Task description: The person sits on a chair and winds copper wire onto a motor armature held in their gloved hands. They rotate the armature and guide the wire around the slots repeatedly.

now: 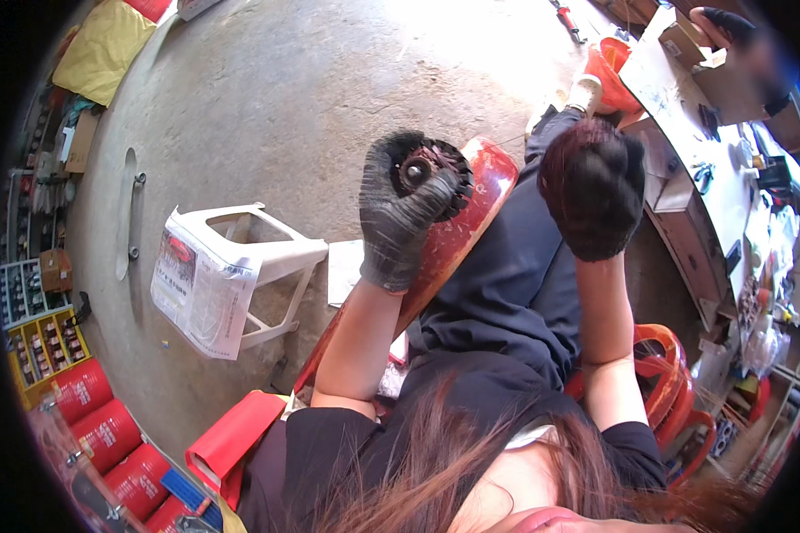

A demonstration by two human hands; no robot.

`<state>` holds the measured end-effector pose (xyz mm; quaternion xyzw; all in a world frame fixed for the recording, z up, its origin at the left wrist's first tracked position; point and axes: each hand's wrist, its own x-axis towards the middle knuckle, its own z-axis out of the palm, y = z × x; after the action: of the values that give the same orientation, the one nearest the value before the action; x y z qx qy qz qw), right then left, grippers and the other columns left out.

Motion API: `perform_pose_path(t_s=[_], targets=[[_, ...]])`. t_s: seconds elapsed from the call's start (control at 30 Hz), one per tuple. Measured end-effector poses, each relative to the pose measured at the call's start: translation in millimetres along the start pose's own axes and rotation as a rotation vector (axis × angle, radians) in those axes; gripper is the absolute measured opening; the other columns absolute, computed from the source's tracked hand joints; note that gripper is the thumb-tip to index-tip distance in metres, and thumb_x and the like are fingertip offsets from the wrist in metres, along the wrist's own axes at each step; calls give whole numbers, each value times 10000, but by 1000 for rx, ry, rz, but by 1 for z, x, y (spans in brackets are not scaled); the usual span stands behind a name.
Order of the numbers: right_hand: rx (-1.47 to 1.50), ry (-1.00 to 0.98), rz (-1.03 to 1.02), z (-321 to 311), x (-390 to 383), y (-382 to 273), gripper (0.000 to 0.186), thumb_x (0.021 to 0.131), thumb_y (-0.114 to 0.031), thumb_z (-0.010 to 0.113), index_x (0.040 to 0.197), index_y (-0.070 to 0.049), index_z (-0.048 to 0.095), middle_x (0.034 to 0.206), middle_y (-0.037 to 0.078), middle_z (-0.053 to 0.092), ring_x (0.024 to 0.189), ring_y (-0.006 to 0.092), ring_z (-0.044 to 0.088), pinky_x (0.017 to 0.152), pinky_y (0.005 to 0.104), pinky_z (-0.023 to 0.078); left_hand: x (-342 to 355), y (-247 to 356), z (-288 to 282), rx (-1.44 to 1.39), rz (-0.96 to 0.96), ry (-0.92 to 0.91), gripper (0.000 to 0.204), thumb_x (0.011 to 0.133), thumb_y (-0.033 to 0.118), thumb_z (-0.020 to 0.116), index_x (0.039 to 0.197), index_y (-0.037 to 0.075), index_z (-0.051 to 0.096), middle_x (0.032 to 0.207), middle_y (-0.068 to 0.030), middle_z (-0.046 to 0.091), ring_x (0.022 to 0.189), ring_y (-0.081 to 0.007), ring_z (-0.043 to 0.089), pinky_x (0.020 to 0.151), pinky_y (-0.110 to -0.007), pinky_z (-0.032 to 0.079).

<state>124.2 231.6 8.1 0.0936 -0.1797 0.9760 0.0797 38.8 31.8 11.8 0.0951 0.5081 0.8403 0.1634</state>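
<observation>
My left hand [389,226], in a dark knitted glove, is closed around a round dark metal part with a finned or toothed rim [460,169]. A shiny stud shows at the part's centre, and my thumb lies over its lower side. Held up level with it, off to the right, is my right hand [596,195], also gloved and smeared by motion. Its fingers look curled into a fist; whatever they hold, if anything, is hidden. Beneath my left hand runs a long, worn red piece with a rounded end [489,182], alongside my leg.
A white plastic stool [280,253] draped with newspaper stands at left. Red drums [107,435] and a yellow rack of bottles [49,351] line the left edge. At right are a cluttered workbench [676,98], an orange-red bucket [609,75] and another person's arm [724,27].
</observation>
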Motion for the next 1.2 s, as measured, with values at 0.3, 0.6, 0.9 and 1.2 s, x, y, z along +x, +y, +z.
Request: perform_pose_path(t_s=[0.3,0.6,0.9,1.2], targets=[[-118,-15,-192,42,65,0,334,957,-256,495,1066,40,603,1053,161,645,1046,251,596,923,368,463,-3,-6,-3,327,106,-174,581,662,63,786,1155,30,479,1042,-78,540,953,-164,566,851,-292,487],[-1345,-74,-126,20,60,9,156,934,-87,541,983,36,624,894,120,671,848,165,663,763,270,523,-2,2,-9,246,271,-417,593,693,87,777,1199,16,475,1126,-114,566,1020,-177,574,873,-338,502],[-1166,-142,748,31,26,-12,209,904,-182,613,983,11,618,800,37,644,641,91,598,600,233,494,7,-3,-9,220,331,-132,537,751,207,742,1185,13,492,1049,-96,599,915,-160,604,789,-302,530],[-27,-75,254,3,-3,12,353,975,-282,394,1008,2,601,831,89,633,658,259,604,705,374,517,0,-6,-4,169,135,-175,501,737,94,732,1168,20,489,993,-101,603,859,-179,608,766,-320,529]])
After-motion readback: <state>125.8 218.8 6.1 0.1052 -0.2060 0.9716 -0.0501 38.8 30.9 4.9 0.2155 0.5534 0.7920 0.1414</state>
